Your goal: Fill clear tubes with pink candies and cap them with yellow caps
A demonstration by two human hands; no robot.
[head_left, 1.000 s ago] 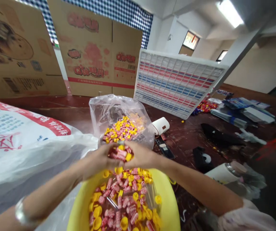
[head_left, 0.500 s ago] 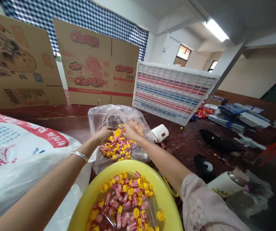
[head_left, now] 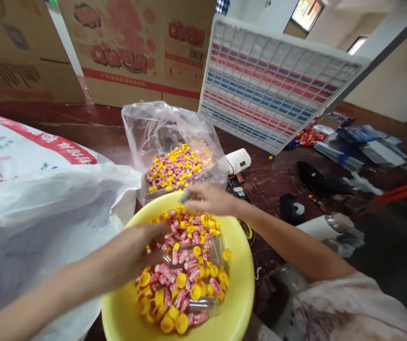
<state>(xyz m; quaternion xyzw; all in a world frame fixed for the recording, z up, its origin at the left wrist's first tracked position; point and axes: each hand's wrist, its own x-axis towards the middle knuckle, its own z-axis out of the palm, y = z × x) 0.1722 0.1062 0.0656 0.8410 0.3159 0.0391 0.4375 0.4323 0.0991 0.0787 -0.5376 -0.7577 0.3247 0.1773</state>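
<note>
A yellow basin (head_left: pixel 241 284) in front of me holds several pink wrapped candies (head_left: pixel 185 270) mixed with yellow caps. My left hand (head_left: pixel 137 251) reaches into the basin's left side; it is blurred and its fingers lie among the candies. My right hand (head_left: pixel 207 199) hovers over the basin's far rim, fingers spread and curved downward, nothing plainly in it. Just beyond the basin a clear plastic bag (head_left: pixel 146 128) stands open with a heap of the same candies and caps (head_left: pixel 175 168) inside.
A big white sack with red print (head_left: pixel 36 189) fills the left. Cardboard boxes (head_left: pixel 136 47) and a white gridded tray (head_left: pixel 274 85) lean at the back. A white device (head_left: pixel 238 161), a phone, black items, a white bottle (head_left: pixel 322 226) and stacked packets (head_left: pixel 359 151) lie on the dark red table (head_left: pixel 270 180).
Both hands came back from the plastic bag to the yellow basin. The view tilted downward, and the bag's heap now holds more candies.
</note>
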